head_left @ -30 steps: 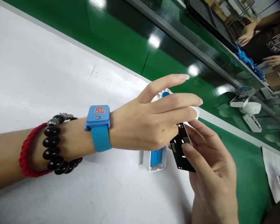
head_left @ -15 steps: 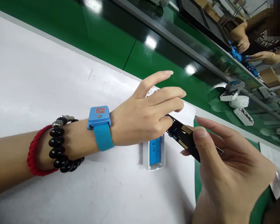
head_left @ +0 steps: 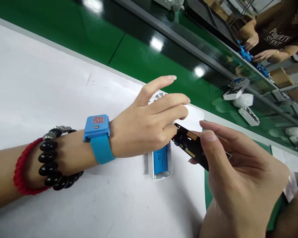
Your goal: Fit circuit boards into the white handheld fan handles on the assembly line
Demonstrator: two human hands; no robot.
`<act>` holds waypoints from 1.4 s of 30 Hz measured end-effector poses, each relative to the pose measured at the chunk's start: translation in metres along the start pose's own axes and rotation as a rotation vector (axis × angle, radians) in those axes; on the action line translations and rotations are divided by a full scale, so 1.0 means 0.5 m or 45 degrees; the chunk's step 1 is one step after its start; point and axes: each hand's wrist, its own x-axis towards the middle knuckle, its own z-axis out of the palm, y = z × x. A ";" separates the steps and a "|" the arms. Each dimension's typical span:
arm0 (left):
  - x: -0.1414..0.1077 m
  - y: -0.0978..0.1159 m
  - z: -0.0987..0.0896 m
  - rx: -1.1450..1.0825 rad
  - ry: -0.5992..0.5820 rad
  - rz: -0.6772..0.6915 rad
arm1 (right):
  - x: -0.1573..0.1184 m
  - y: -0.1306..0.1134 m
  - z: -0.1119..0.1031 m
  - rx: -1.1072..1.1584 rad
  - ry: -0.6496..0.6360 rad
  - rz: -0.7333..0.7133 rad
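Observation:
My left hand (head_left: 149, 119) reaches in from the left, with a blue anti-static wrist strap (head_left: 98, 138) and black and red bracelets (head_left: 48, 162) on its arm. Its lowest curled finger touches one end of a black circuit board (head_left: 188, 147). My right hand (head_left: 238, 172) pinches that board between thumb and fingers. Below my left hand lies an open white plastic housing (head_left: 149, 163) holding a blue battery (head_left: 160, 160). A round white part (head_left: 159, 96) shows behind my left fingers, mostly hidden.
A white work mat (head_left: 64, 82) lies on a green bench (head_left: 144, 56) with a metal rail (head_left: 183, 36) beyond it. Across the bench, a co-worker's hands (head_left: 250, 43) work near blue parts (head_left: 245, 54). White housings (head_left: 243, 100) and a white sheet (head_left: 280, 155) lie to the right.
The circuit board has turned from a steep angle to a flatter diagonal, and its end has come against my left hand's finger. My right hand has rotated with it.

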 end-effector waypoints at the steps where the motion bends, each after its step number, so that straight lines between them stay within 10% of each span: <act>1: 0.000 0.000 -0.001 -0.028 0.005 -0.014 | 0.001 0.000 0.000 0.006 -0.004 0.002; 22: -0.009 -0.006 0.001 0.252 0.030 0.201 | -0.006 0.004 -0.003 0.004 -0.012 -0.039; 36: -0.019 -0.007 0.006 -0.041 0.028 -0.190 | -0.008 0.014 0.005 -0.023 0.023 -0.084; 42: -0.027 0.001 0.015 -0.102 0.089 -0.297 | -0.006 0.060 -0.001 0.382 -0.389 0.177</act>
